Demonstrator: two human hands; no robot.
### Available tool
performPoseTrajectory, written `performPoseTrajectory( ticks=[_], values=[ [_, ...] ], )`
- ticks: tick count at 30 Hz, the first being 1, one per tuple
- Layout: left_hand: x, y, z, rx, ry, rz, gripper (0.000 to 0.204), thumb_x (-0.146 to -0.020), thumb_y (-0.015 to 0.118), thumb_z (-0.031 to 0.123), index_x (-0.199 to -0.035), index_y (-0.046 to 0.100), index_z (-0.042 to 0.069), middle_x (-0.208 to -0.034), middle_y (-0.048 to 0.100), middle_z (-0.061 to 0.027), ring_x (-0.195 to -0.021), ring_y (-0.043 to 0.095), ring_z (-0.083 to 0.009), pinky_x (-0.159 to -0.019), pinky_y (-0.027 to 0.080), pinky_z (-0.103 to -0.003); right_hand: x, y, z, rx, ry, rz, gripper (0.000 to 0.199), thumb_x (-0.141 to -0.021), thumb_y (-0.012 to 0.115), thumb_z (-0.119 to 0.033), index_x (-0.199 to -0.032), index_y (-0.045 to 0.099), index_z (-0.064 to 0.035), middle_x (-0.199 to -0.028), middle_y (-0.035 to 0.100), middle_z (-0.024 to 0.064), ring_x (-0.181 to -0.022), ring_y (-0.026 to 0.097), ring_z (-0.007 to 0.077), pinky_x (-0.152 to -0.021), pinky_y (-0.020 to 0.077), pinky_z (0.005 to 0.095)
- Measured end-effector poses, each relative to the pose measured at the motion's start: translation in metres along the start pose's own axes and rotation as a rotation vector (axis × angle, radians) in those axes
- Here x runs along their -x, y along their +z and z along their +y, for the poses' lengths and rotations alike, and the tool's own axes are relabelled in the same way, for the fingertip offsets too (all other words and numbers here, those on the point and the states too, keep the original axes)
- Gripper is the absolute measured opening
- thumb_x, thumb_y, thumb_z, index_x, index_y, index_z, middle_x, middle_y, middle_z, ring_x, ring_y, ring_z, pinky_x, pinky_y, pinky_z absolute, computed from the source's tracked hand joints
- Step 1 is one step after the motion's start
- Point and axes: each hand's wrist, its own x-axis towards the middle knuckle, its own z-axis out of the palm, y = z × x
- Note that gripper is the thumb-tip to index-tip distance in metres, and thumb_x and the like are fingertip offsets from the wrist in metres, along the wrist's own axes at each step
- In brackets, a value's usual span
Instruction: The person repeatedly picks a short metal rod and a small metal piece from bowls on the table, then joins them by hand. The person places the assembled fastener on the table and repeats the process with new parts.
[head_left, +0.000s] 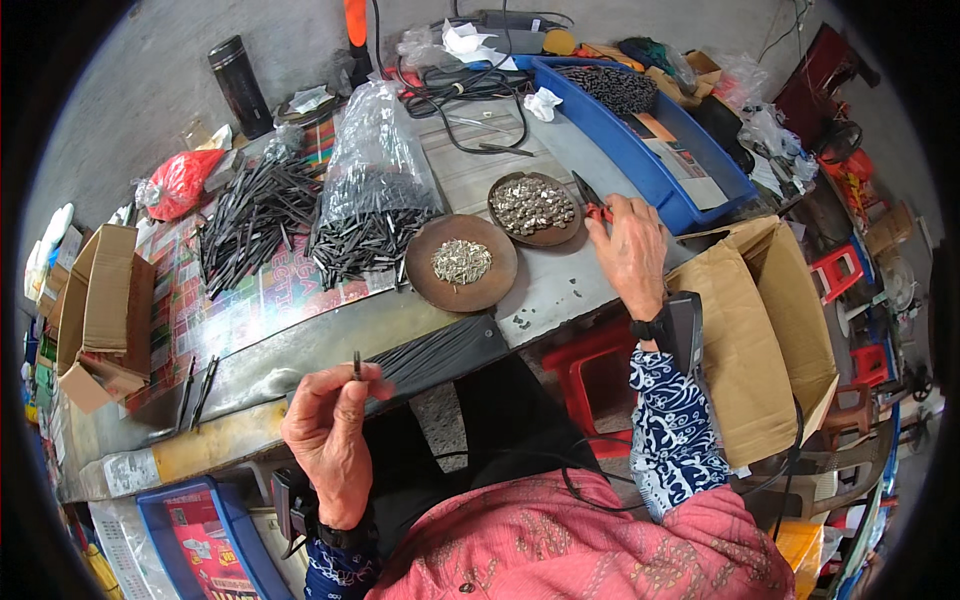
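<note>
My left hand (330, 430) is raised in front of the table's near edge, thumb and fingers pinching a short, thin dark piece (357, 365) that points upward. Over the right part of the table, my right hand (632, 250) has its fingers on the red handles of pliers (596, 209); the palm hides part of the handles. Left of the pliers, a brown round dish (567, 234) holds small, round greyish metal pieces (530, 204). A second brown dish (422, 278), nearer to me, carries a heap of thin silvery pins (461, 262).
Behind the dishes lie a pile of black strips (255, 215) and a clear plastic bag (375, 140) spilling more. A dark block (430, 355) lines the near edge. Cardboard boxes (105, 300) flank the table; a blue tray (690, 205) stands back right, a black flask (240, 88) back left.
</note>
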Motion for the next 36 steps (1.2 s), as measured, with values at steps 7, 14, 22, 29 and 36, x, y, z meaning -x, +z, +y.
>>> performPoseTrajectory(
  ticks=[7, 14, 22, 29, 36],
  values=[
    [-0.009, 0.007, -0.013, 0.028, 0.062, 0.004, 0.014, -0.093, 0.063, 0.007, -0.103, 0.063, -0.004, -0.100, 0.068, -0.0117, -0.083, 0.067, -0.0192, -0.082, 0.053, -0.031, 0.014, 0.030, 0.022, 0.029, -0.034, -0.022, 0.045, -0.084, 0.069, -0.025, -0.119, 0.051, -0.0028, -0.103, 0.060, 0.0173, -0.101, 0.056, 0.0352, -0.080, 0.0453, 0.0519],
    [-0.009, 0.009, -0.020, 0.011, 0.090, -0.042, 0.013, -0.095, 0.061, 0.006, -0.103, 0.062, -0.004, -0.099, 0.067, -0.0113, -0.084, 0.067, -0.0194, -0.083, 0.053, -0.033, 0.007, 0.006, -0.004, -0.169, 0.068, 0.205, 0.028, -0.087, 0.065, -0.018, -0.109, 0.053, -0.0031, -0.089, 0.061, 0.0186, -0.087, 0.058, 0.0371, -0.074, 0.0476, 0.0465],
    [-0.009, 0.009, -0.022, 0.060, 0.131, -0.044, 0.014, -0.094, 0.062, 0.006, -0.102, 0.062, -0.005, -0.097, 0.067, -0.0105, -0.082, 0.064, -0.0160, -0.078, 0.052, -0.029, 0.029, -0.082, -0.102, -0.876, -0.461, 0.043, 0.024, -0.082, 0.071, -0.013, -0.097, 0.058, -0.0012, -0.103, 0.059, 0.0127, -0.089, 0.058, 0.0225, -0.076, 0.0473, 0.0326],
    [-0.004, 0.005, -0.022, 0.081, 0.173, -0.034, 0.012, -0.093, 0.063, 0.005, -0.101, 0.062, -0.005, -0.101, 0.067, -0.0108, -0.084, 0.065, -0.0147, -0.080, 0.051, -0.027, 0.037, -0.112, -0.132, -0.942, -0.649, 0.005, 0.025, -0.079, 0.074, -0.016, -0.093, 0.062, 0.0005, -0.102, 0.059, 0.0180, -0.090, 0.060, 0.0282, -0.080, 0.0494, 0.0363],
    [-0.002, -0.001, -0.025, 0.072, 0.126, -0.005, 0.010, -0.092, 0.066, 0.004, -0.094, 0.060, -0.003, -0.088, 0.061, -0.0065, -0.079, 0.063, -0.0125, -0.074, 0.051, -0.025, 0.044, -0.110, -0.150, -0.754, -0.728, -0.193, 0.020, -0.071, 0.074, -0.007, -0.085, 0.062, 0.0012, -0.100, 0.057, 0.0152, -0.086, 0.061, 0.0274, -0.075, 0.0516, 0.0337]
  ],
)
